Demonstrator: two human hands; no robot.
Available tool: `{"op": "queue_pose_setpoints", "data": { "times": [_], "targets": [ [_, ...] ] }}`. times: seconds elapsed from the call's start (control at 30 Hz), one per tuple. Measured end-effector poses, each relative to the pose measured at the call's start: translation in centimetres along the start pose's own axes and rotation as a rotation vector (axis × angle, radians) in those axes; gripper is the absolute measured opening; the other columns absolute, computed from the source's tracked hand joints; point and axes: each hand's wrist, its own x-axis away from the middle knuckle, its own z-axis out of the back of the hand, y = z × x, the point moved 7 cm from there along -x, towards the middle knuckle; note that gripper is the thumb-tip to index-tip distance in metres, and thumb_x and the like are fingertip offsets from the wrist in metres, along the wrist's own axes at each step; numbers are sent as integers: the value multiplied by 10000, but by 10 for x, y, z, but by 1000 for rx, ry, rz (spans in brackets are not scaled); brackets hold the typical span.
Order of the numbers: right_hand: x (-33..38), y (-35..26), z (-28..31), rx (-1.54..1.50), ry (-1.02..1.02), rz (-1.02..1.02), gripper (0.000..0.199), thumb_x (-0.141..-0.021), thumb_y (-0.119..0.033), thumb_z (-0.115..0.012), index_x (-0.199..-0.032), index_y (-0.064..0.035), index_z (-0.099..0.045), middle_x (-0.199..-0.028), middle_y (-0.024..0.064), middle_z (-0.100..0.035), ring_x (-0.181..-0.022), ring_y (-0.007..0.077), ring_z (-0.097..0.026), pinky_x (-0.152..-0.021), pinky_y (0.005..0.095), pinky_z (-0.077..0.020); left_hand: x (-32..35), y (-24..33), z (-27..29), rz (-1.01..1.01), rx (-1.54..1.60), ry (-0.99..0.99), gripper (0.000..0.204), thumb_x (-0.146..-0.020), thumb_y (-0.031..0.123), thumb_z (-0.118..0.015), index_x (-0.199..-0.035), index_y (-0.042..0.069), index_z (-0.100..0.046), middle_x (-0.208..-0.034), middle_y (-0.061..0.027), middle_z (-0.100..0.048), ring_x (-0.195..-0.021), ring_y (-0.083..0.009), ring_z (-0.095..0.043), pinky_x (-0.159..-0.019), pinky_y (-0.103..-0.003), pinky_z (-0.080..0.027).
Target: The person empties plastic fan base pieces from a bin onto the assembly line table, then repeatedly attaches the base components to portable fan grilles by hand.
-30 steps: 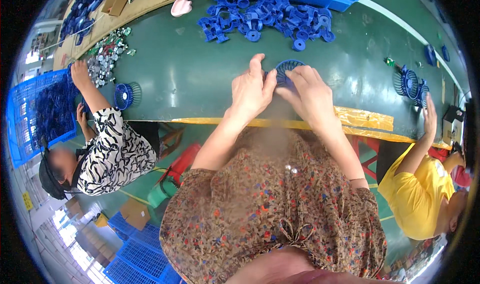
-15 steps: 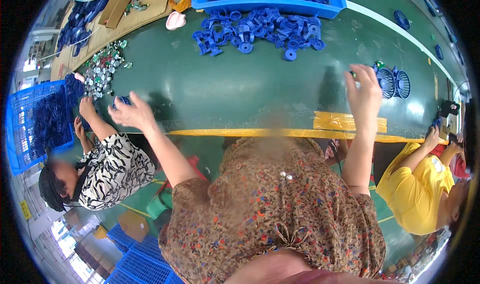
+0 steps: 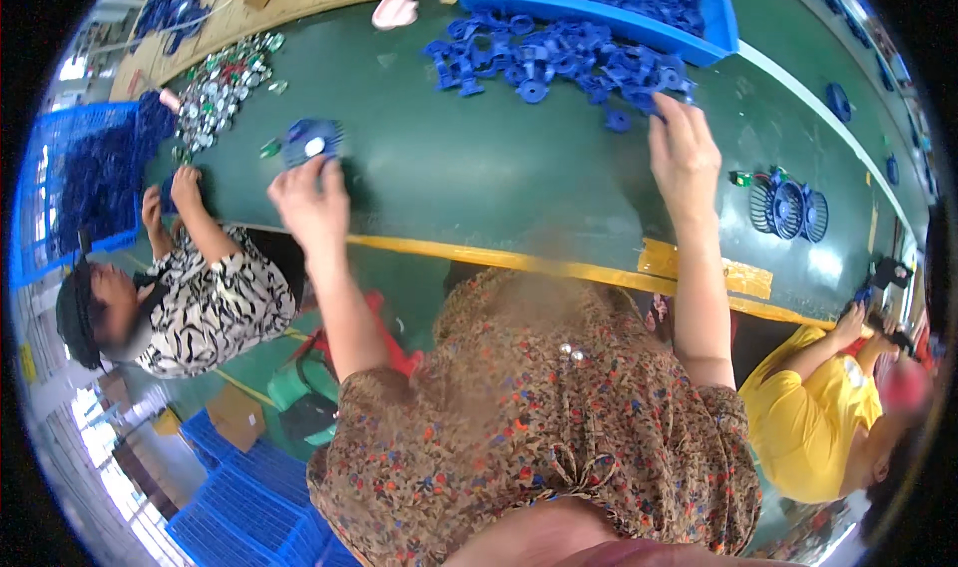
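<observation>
My left hand [image 3: 311, 208] reaches over the near left of the green table, its fingers closed on the near edge of a blue slatted fan grille [image 3: 329, 138]. A pale round disc [image 3: 314, 147] shows at the grille's middle, and the grille is smeared by motion. Farther right, my right hand [image 3: 689, 163] is at the right end of a heap of blue plastic brackets [image 3: 559, 56]. Its thumb and fingertips close on a bracket at the heap's edge, partly hidden by the fingers. Small blue fan grilles with a green circuit board [image 3: 739, 179] stand right of that hand.
A blue tray [image 3: 589, 18] of brackets stands behind the heap. Shiny discs and green boards [image 3: 225, 88] are heaped at the far left, by a blue crate [image 3: 50, 198]. Co-workers sit on both sides, one in patterned clothing [image 3: 215, 297], one in yellow [image 3: 798, 407].
My left hand has gone from spread fingers to gripping the blue fan grille. My right hand has left the grilles at right and moved to the bracket heap. The whole view has shifted.
</observation>
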Motion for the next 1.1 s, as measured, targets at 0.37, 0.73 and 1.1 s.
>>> {"op": "queue_pose_setpoints", "data": {
  "times": [0.37, 0.73, 1.1],
  "targets": [
    [71, 4, 17, -61, -117, -272, 412, -867, 14, -708, -1267, -68, -651, -863, 66, -611, -655, 147, -597, -605, 294, -519, 67, 207, -14, -124, 947, -655, 627, -928, 142, -707, -1479, 18, -435, -1458, -198, -491, -1201, -275, -585, -808, -334, -567],
    [123, 44, 29, -669, 151, -816, 536, -927, 35, -662, -1437, -51, -520, -1145, 82, -660, -838, 97, -621, -691, 245, -559, 33, 164, -16, -214, 510, -519, 578, -815, 11, -644, -1380, 72, -540, -1305, -161, -606, -884, -289, -628, -819, -386, -537],
    [111, 59, 71, 373, 73, -324, 312, -862, -210, -804, -1151, -113, -733, -1073, 115, -659, -848, 242, -670, -751, 377, -546, 29, 169, -16, -224, 452, -385, 131, -876, 127, -709, -940, 14, -719, -850, -144, -701, -807, -348, -633, -757, -447, -512]
  ]
}}
